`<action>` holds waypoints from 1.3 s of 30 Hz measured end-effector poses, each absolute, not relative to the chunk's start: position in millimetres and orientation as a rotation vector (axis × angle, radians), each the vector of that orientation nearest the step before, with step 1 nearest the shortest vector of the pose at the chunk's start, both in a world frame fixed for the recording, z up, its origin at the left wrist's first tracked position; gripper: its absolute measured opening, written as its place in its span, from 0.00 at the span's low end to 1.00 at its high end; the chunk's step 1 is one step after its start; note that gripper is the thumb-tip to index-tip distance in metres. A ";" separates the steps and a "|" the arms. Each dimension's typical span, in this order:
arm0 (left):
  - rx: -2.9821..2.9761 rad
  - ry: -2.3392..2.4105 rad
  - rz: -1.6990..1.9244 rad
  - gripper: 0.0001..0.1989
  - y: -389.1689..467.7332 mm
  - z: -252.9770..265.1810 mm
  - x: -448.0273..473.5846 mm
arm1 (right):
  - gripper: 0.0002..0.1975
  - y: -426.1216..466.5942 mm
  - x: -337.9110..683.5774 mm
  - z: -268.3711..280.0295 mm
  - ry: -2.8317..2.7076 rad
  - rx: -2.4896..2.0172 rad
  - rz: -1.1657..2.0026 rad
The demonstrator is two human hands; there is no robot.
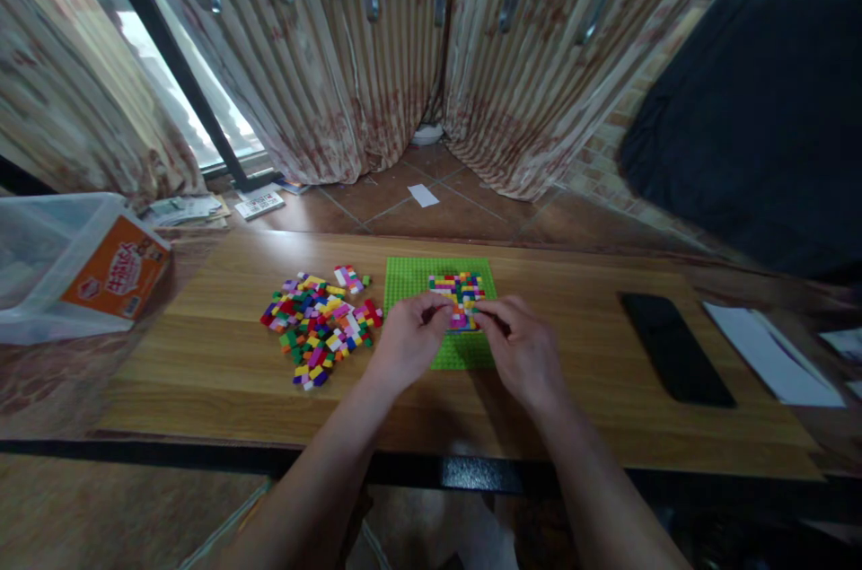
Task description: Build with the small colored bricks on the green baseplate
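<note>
A green studded baseplate (404,272) lies on the wooden table, partly covered by my hands. On it stands a block of many-coloured toy bricks (464,285), its near left part hidden by fingers. My left hand (414,332) is closed at the left edge of this brick block, thumb and forefinger pinched together. At the block's right edge, my right hand (522,346) is also closed in a pinch, fingertips touching or very near the bricks. What either pinch holds is too small to tell. Left of the baseplate is a loose pile of coloured bricks (320,328).
A black phone-like slab (675,347) lies on the right of the table (579,283), with white paper (771,355) beyond it. On the left stands a clear plastic box (60,220) with an orange label. Curtains (323,58) hang behind, above a tiled floor.
</note>
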State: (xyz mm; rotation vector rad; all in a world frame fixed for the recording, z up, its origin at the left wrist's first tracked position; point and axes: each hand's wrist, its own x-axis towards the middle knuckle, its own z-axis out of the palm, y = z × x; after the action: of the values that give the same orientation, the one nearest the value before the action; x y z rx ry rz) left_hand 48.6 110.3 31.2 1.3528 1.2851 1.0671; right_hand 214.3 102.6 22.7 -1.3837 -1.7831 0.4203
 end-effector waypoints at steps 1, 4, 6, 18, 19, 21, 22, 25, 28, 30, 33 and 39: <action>1.412 1.298 1.050 0.09 109.5 31.5 48.1 | 0.10 103.2 214.1 21.5 -1.805 -1.377 0.411; 1.542 1.324 1.013 0.10 107.1 32.9 47.8 | 0.11 104.6 213.6 18.7 -1.853 -1.373 0.389; 1.556 1.341 1.013 0.10 105.8 33.7 48.7 | 0.11 105.2 213.1 17.8 -1.863 -1.387 0.375; 1.451 1.365 1.026 0.07 99.3 37.1 52.9 | 0.09 105.1 208.4 18.4 -1.750 -1.449 0.344; 1.455 1.363 1.028 0.07 99.0 37.0 53.1 | 0.10 104.8 208.7 18.7 -1.758 -1.449 0.340; 1.474 1.372 1.026 0.07 98.7 36.8 53.6 | 0.10 104.0 209.4 19.3 -1.771 -1.446 0.335; 1.499 1.388 1.015 0.08 98.6 36.7 53.9 | 0.10 103.7 209.9 19.6 -1.773 -1.443 0.334; 1.621 1.450 0.946 0.10 98.7 36.1 54.7 | 0.10 103.2 211.0 20.4 -1.766 -1.436 0.329; 1.657 1.453 0.931 0.10 98.8 35.0 55.1 | 0.12 104.6 211.6 20.7 -1.719 -1.445 0.296; 1.653 1.447 0.939 0.10 98.8 34.3 55.1 | 0.13 106.4 211.8 19.4 -1.672 -1.472 0.235; 1.662 1.461 0.942 0.10 98.6 33.8 55.2 | 0.17 110.0 211.2 13.8 -1.616 -1.515 0.144; 1.627 1.454 0.973 0.08 96.7 35.7 56.6 | 0.23 117.3 205.5 0.2 -1.578 -1.549 0.224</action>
State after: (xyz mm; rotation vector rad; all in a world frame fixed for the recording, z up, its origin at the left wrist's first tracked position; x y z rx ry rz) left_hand 56.6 96.7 35.7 1.6266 1.4537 0.9730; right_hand 205.5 117.3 0.2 -1.5489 -1.5778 0.2239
